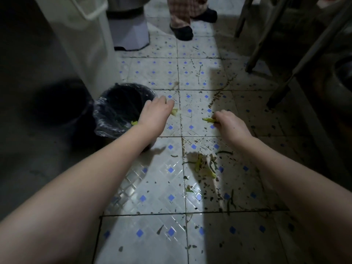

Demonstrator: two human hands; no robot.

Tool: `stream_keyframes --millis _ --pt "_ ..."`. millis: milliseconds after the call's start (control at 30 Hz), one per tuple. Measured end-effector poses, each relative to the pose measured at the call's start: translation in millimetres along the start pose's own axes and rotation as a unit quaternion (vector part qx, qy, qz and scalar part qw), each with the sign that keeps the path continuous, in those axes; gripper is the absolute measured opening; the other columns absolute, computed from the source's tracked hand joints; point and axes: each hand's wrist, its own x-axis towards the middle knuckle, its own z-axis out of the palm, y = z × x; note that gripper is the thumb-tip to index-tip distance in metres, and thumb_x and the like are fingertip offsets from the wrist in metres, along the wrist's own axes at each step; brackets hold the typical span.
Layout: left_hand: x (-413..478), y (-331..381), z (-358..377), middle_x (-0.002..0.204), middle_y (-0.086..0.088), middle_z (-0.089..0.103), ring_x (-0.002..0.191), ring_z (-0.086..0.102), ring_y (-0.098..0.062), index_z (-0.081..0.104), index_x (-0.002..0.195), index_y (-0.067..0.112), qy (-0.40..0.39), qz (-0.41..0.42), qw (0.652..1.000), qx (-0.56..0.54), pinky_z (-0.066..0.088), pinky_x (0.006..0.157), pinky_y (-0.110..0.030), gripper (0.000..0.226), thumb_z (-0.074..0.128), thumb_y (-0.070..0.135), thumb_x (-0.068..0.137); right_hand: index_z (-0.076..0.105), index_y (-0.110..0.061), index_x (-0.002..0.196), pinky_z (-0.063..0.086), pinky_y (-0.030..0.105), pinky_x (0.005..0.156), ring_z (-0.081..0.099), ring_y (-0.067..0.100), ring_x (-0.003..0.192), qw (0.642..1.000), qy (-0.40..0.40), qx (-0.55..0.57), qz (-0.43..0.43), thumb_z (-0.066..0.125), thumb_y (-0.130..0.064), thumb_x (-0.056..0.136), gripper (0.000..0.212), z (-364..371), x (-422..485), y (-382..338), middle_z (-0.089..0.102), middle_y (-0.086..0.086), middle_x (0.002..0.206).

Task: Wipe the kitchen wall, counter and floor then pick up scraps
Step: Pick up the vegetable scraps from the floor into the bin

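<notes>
Glossy white tiled floor (162,187) with small blue diamonds and an embossed lattice, speckled with dark grime. Two bare forearms stretched out over it. Left hand (155,113), fingers curled, pinching a pale yellow-green vegetable scrap (174,112) just right of a round bin lined with crinkled black plastic (114,111). Right hand (231,123), well apart to the right, fingers closed round a thin green-yellow strip (208,120). Nearer, between the arms, a loose heap of limp green stems and leaf bits (205,166) lying on the tiles. Probably feather-light, soft, damp and slightly slippery; best pinched at the thicker stem ends, smaller flecks likely to cling to the tile. Far off, another person's dark slippers (183,32).
</notes>
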Motion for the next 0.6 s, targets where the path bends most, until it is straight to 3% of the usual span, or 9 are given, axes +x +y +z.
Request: stream_keyframes --millis 167,367,467,600 --pt "-12 -27 -11 0.121 -0.010 0.049 0.106 0.049 -0.030 0.044 0.123 0.013 0.008 -0.050 0.998 0.042 0.038 0.083 -0.038 0.050 0.069 0.013 0.079 0.056 -0.012 0.104 0.047 0.040 0.068 0.051 0.027 0.092 1.000 0.015 0.008 -0.014 0.054 -0.014 0.093 0.011 -6 25 -29 0.057 0.007 0.101" --pt "-31 -59 -10 0.120 -0.010 0.049 0.109 0.048 -0.032 0.048 0.120 0.015 -0.004 -0.096 0.995 0.041 0.036 0.086 -0.041 0.048 0.063 0.002 0.077 0.057 -0.011 0.101 0.041 0.035 0.063 0.051 0.027 0.087 0.998 0.029 0.016 -0.057 0.056 -0.012 0.091 0.009 0 44 -60 0.057 0.007 0.096" --pt "-39 -75 -8 0.118 -0.010 0.050 0.109 0.048 -0.033 0.050 0.117 0.016 -0.007 -0.119 0.993 0.025 0.036 0.088 -0.042 0.043 0.062 0.002 0.079 0.057 -0.011 0.104 0.045 0.040 0.067 0.051 0.027 0.090 0.997 0.016 0.016 -0.068 0.055 -0.013 0.092 0.012 2 52 -76 0.057 0.009 0.100" --pt "-45 -88 -4 0.123 -0.009 0.049 0.115 0.048 -0.031 0.047 0.125 0.017 -0.019 -0.140 0.990 0.029 0.037 0.093 -0.041 0.043 0.059 0.006 0.085 0.057 -0.011 0.105 0.038 0.034 0.064 0.051 0.028 0.092 0.996 0.016 0.017 -0.082 0.054 -0.013 0.093 0.013 7 66 -96 0.057 0.009 0.101"
